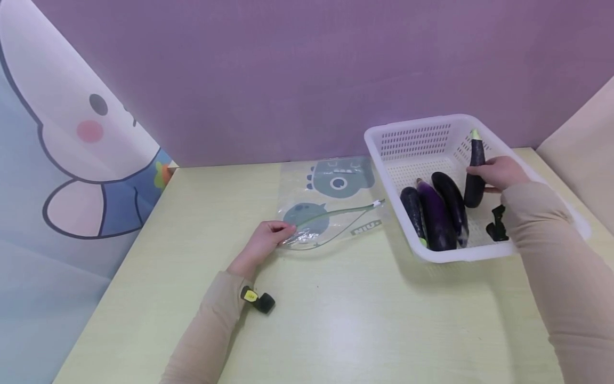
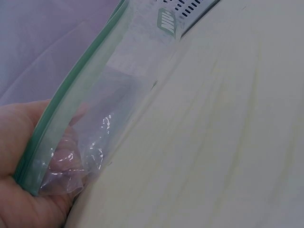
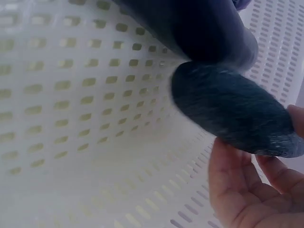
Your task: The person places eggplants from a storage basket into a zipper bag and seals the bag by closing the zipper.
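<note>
My left hand (image 1: 266, 240) pinches the near left corner of a clear zip bag (image 1: 314, 192), by its green zip strip (image 2: 71, 88). The bag lies on the table with its mouth slightly parted. My right hand (image 1: 501, 173) grips a dark zucchini (image 1: 474, 184) with a pale green stem end, held upright inside the white basket (image 1: 371, 149). In the right wrist view, the zucchini (image 3: 232, 109) sits between thumb and fingers, its blunt end close to an eggplant (image 3: 204, 28).
In the basket's left part lie a purple eggplant (image 1: 435, 218), a darker eggplant (image 1: 451, 200) and another dark zucchini (image 1: 411, 208) with a green tip. The basket stands at the table's back right, beside the bag. A purple backdrop (image 1: 288, 80) rises behind the table.
</note>
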A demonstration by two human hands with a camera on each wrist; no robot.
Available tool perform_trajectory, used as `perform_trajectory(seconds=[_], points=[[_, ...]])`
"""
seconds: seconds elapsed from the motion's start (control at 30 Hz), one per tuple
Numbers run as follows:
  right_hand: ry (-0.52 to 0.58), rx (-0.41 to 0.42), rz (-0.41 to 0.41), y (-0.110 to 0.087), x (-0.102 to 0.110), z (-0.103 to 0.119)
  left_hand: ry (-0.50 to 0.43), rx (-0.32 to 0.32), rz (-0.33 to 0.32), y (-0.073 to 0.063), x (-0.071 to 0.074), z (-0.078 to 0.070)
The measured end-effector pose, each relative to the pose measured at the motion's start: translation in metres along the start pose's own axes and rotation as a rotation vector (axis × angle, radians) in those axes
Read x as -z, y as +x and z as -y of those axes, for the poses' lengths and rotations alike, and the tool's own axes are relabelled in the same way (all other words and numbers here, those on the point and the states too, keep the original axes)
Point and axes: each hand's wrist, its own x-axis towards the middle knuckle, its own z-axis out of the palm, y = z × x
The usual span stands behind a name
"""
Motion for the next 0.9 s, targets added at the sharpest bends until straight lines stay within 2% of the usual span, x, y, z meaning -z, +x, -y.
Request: perform_trajectory(seconds=[0.17,0.33,0.5,0.77,0.9], points=[[0.142,-0.019,0.006,-0.002,0.003,0.003,-0.009,0.007,0.011,0.000,0.001,-0.001],[0.343,-0.059,0.053,-0.003,0.005,0.005,-0.008,0.013,0.003,-0.001,0.000,-0.001],[0.481,-0.081,0.111,0.000,0.005,0.002,0.007,0.007,-0.013,-0.002,-0.004,-0.001],[0.573,-0.079,0.180,0.003,0.006,0.002,-0.003,0.011,-0.026,-0.005,-0.003,-0.001],[0.797,-0.109,0.261,0.007,0.010,0.001,-0.008,-0.004,-0.030,-0.005,-0.003,-0.003]])
